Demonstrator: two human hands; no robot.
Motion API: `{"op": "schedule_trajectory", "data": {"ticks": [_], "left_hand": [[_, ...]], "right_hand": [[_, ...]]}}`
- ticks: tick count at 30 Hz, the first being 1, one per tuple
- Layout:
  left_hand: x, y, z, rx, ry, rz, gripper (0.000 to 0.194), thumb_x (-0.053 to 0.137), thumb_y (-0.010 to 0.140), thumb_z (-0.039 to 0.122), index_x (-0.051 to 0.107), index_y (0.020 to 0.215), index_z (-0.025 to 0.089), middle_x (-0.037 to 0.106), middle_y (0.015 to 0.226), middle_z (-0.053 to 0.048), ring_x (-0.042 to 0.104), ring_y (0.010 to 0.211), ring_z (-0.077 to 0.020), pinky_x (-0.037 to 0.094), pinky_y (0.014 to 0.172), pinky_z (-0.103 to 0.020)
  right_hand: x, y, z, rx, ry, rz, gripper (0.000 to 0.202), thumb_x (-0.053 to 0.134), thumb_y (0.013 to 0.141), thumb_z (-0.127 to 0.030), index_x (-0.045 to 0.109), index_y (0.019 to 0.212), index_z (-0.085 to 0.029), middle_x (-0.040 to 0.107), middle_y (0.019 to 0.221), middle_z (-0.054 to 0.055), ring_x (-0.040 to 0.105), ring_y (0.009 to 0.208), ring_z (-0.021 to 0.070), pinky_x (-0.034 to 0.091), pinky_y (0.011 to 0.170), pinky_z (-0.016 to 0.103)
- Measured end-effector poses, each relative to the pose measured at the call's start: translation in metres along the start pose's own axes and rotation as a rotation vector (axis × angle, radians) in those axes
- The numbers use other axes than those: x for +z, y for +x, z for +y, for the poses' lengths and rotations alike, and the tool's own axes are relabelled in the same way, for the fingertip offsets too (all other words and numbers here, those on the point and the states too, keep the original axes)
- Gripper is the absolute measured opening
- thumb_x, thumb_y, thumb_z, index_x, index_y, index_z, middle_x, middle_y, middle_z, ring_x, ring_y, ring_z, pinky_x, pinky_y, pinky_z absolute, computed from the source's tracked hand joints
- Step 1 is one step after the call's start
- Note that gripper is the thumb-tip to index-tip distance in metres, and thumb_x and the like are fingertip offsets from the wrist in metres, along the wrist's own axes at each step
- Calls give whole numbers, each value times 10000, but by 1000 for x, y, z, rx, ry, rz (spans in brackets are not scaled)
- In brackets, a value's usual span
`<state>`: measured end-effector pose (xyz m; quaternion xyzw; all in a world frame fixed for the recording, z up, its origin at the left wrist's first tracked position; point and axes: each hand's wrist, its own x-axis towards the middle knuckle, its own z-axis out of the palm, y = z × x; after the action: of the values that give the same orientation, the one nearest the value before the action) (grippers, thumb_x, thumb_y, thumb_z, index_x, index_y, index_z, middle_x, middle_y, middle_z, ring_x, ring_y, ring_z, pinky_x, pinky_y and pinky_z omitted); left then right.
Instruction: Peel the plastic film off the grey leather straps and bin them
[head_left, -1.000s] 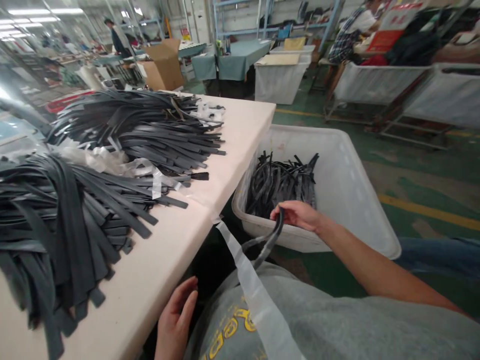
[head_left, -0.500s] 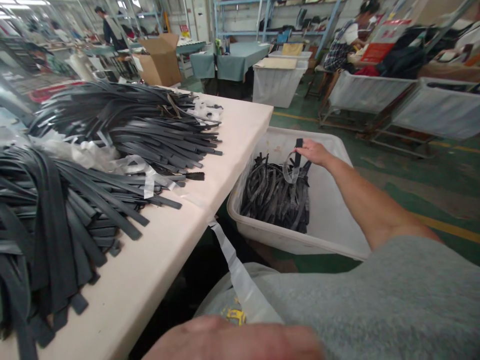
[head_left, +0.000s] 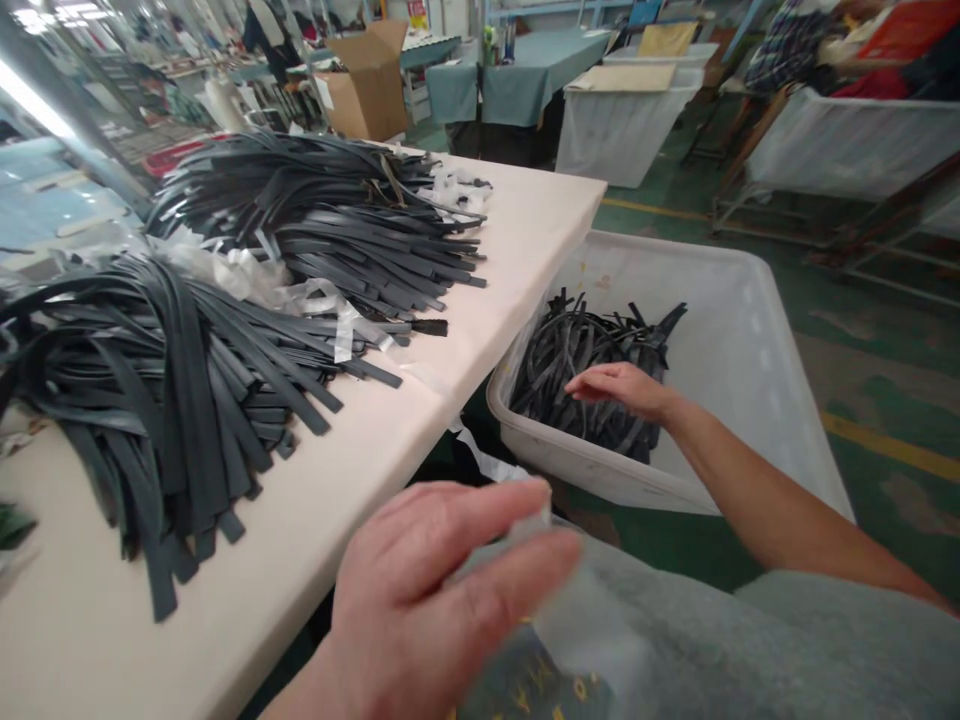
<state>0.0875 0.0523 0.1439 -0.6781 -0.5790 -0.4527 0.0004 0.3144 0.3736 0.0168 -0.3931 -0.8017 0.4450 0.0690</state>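
My left hand [head_left: 442, 590] is close to the camera at the bottom middle, thumb and fingers pinched on a whitish translucent strip [head_left: 491, 462]. Part of that strip is hidden behind the hand, and its free end by the thumb is blurred. Over the white bin [head_left: 750, 300], my right hand [head_left: 619, 388] reaches out with fingers extended and nothing visible in them. Just below it lies a heap of dark straps [head_left: 600, 335] in the bin. Many more dark grey straps [head_left: 172, 370] are bunched on the pale table [head_left: 420, 430], to the left of my left hand.
A second bundle of straps [head_left: 315, 210] lies farther back on the table, with crumpled clear plastic [head_left: 232, 270] between the bundles. Behind stand a cardboard box [head_left: 371, 85], a cloth-covered table [head_left: 525, 85] and a white tub [head_left: 611, 130]. A wheeled cart [head_left: 840, 145] is at right.
My right hand has let go of a dark strap with a clear band and moved lower over the bin. My left hand has risen into fuller view. The camera has turned left.
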Motion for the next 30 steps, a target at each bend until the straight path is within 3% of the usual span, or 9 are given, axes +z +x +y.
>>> {"op": "schedule_trajectory", "data": {"ticks": [2,5,11,15,18,21,24,26,30], "left_hand": [[8,5,-21,86,46,-16,377,632,872,191,674,1185,397,730,1154,6,715,863,-159,605,771,-271],[23,-13,-51,99,111,10,275,633,879,194,723,1093,342,722,1170,-35,695,988,-185,588,844,-315],[24,-61,-70,80,233,-28,329,660,870,213,694,1142,394,683,1252,-9,598,1205,-220,521,982,-386],[14,-76,-69,58,304,74,289,670,865,207,718,1080,394,700,1206,15,597,1197,-205,520,981,-363],[12,-88,-68,-14,301,190,248,679,857,207,736,1027,378,705,1177,22,611,1166,-193,508,998,-354],[17,-99,-65,-290,99,397,261,594,918,255,692,1150,325,654,1281,-25,584,1207,-208,475,1033,-388],[22,-99,-61,-672,-332,573,347,546,934,424,644,1224,262,677,1227,-75,638,1107,-223,516,950,-381],[25,-95,-59,-827,-547,544,356,685,821,478,714,1072,228,738,1003,-52,681,918,-204,541,836,-328],[29,-89,-57,-1004,-671,434,221,798,694,378,750,771,177,667,636,9,590,610,-125,501,645,-254]], "right_hand": [[27,-22,-35,-69,236,-369,718,400,856,-754,765,979,-148,758,978,139,712,859,243,556,794,360],[74,-43,-85,-131,574,-880,802,360,851,-808,748,1064,-139,733,1100,143,687,972,251,510,896,378],[160,-36,-148,32,1021,-1192,743,431,829,-808,718,977,-139,745,928,98,693,860,213,547,754,310],[185,-25,-175,17,1099,-1022,270,735,810,-419,713,893,-163,700,776,-7,620,676,91,495,608,177],[186,-17,-193,-117,991,-869,185,767,773,-325,693,785,-156,608,630,-54,515,540,55,406,490,158],[183,-12,-208,-329,802,-650,202,735,795,-355,702,795,-155,588,610,-54,484,525,59,383,479,180],[183,-8,-219,-478,627,-492,214,685,832,-360,717,870,-153,590,614,-49,477,526,67,384,486,201],[187,-6,-225,-562,539,-431,208,663,842,-350,722,868,-151,612,635,-36,500,550,75,402,512,209],[197,3,-235,-646,447,-360,181,642,842,-303,718,833,-139,653,649,-18,544,553,80,437,545,214]]}}
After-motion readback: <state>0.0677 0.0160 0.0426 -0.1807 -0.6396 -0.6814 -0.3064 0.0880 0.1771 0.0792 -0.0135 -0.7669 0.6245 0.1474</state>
